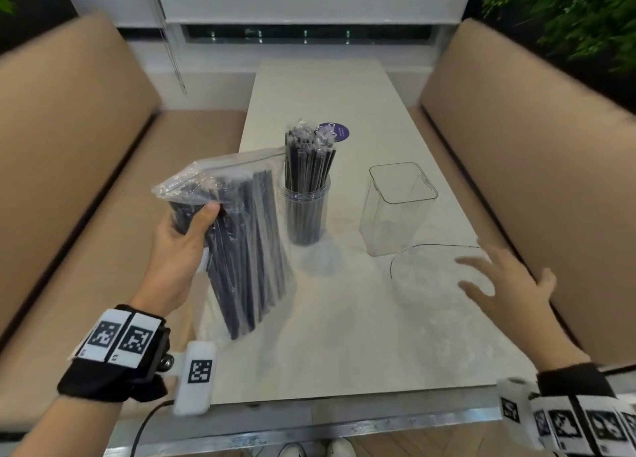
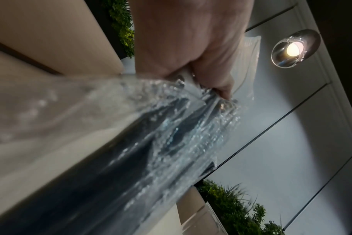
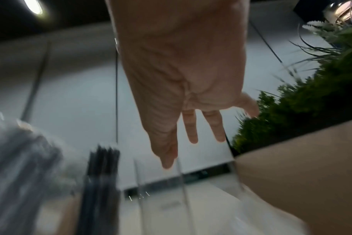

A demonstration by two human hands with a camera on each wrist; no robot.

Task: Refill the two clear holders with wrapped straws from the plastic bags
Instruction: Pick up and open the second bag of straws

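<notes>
My left hand (image 1: 186, 229) grips a clear plastic bag of black wrapped straws (image 1: 241, 243) near its top, holding it tilted above the table's left side; the same bag (image 2: 161, 143) fills the left wrist view under my hand (image 2: 191, 52). A round clear holder (image 1: 306, 212) packed with black straws stands mid-table. To its right stands an empty square clear holder (image 1: 395, 209). An empty flat plastic bag (image 1: 426, 274) lies in front of it. My right hand (image 1: 499, 281) hovers open over that bag, fingers spread (image 3: 191, 130), holding nothing.
The narrow pale table (image 1: 344, 336) runs between two tan bench seats (image 1: 69, 181) (image 1: 533, 147). A purple round sticker (image 1: 339, 133) sits behind the round holder. Green plants (image 1: 568, 12) fill the back corners. The table's metal front edge (image 1: 309, 422) is close to me.
</notes>
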